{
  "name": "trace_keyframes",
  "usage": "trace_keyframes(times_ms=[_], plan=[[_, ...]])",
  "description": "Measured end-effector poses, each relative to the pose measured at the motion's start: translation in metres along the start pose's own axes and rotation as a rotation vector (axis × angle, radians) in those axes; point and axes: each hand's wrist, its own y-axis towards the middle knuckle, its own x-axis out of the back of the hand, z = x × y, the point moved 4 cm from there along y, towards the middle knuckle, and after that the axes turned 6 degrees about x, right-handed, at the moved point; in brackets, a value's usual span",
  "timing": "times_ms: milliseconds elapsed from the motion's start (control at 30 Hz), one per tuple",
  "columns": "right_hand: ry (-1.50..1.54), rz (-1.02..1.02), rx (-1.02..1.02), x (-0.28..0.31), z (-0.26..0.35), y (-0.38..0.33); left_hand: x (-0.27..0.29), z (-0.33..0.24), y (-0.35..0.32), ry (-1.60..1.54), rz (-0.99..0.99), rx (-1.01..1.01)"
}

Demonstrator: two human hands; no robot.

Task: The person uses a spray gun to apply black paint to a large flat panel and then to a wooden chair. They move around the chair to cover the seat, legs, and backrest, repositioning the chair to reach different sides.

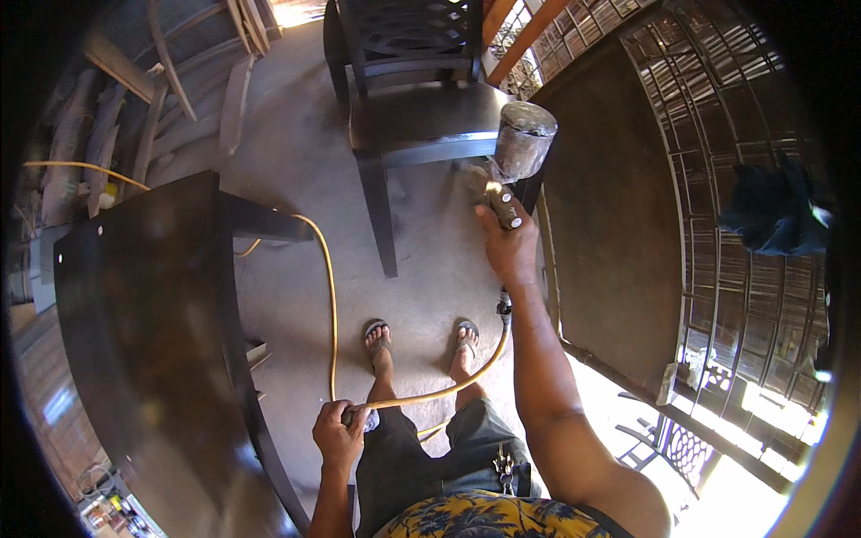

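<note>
My right hand point(513, 247) is wrapped round a paint spray gun point(499, 199), whose dull metal cup point(525, 142) stands on top. The gun is held in front of a dark wooden chair point(421, 117) with a cut-out back and shiny seat. A yellow air hose point(448, 392) joins the gun's lower end through a dark fitting point(504, 309). My left hand point(339, 435) is closed round that hose at about waist height, beside my left leg. The spray gun's trigger is hidden by my right hand.
A large dark wooden table point(152, 359) lies at the left, one leg point(269, 221) pointing toward the chair. Timber pieces point(235, 103) lean at the far left. At the right, a dark panel point(610, 215) stands against a barred wall with a blue cloth point(776, 211). The hose crosses the floor.
</note>
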Motion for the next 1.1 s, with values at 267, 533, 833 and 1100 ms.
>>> trace_keyframes(times_ms=[267,533,833,1100], plan=[[-0.083,-0.202,-0.165,0.064,-0.063,0.013,-0.011,-0.011,0.003,-0.057,0.039,0.012],[0.042,-0.092,-0.264,0.064,-0.064,-0.004,-0.014,-0.015,0.003,-0.022,0.06,-0.006],[0.112,0.178,-0.009,-0.001,-0.003,-0.026,-0.008,-0.007,-0.006,0.045,0.046,-0.008],[0.055,0.127,-0.027,0.006,-0.02,-0.025,-0.018,-0.006,-0.009,0.054,0.048,-0.057]])
